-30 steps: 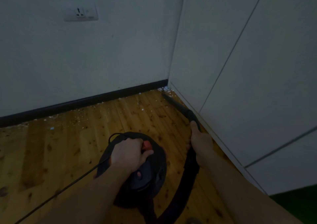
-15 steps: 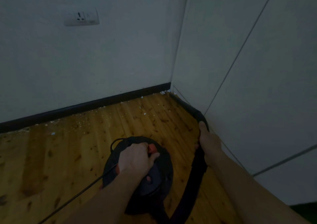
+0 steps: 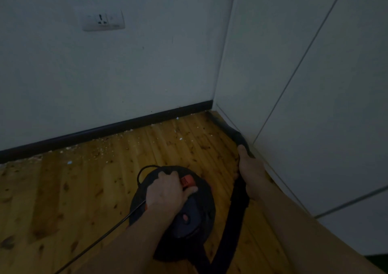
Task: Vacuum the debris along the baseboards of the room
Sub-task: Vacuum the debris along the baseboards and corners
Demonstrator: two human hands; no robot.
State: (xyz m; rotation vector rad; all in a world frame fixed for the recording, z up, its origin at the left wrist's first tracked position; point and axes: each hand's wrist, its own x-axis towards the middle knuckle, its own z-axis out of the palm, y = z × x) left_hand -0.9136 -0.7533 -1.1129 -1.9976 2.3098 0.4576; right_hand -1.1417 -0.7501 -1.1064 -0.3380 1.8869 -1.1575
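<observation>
Head view looks down into a dim corner where a wooden floor [image 3: 73, 189] meets a pale wall [image 3: 105, 74] edged by a dark baseboard [image 3: 109, 128]. On the floor sits a round black vacuum canister [image 3: 189, 217] with a red switch [image 3: 187, 180] on top. The left hand [image 3: 165, 191] rests over the canister's top, its grip clenched round what looks like the carrying handle, the thumb lying just below the red switch. A thin black power cord [image 3: 100, 239] runs from the canister toward the lower left and loops up behind the hand. The right hand [image 3: 251, 168] has its grip grasping the black hose [image 3: 233, 223] where it joins the narrow nozzle [image 3: 227, 130]. The nozzle lies low along the foot of the white cabinet panels [image 3: 315, 95] on the right, its tip reaching into the corner where the baseboard ends; whether the tip touches the floor cannot be told in this light. Pale debris [image 3: 100, 147] is scattered in specks and crumbs along the baseboard and out onto the boards, thickest toward the left, with a few bits near the corner. A white wall socket [image 3: 103, 20] is set in the wall above.
</observation>
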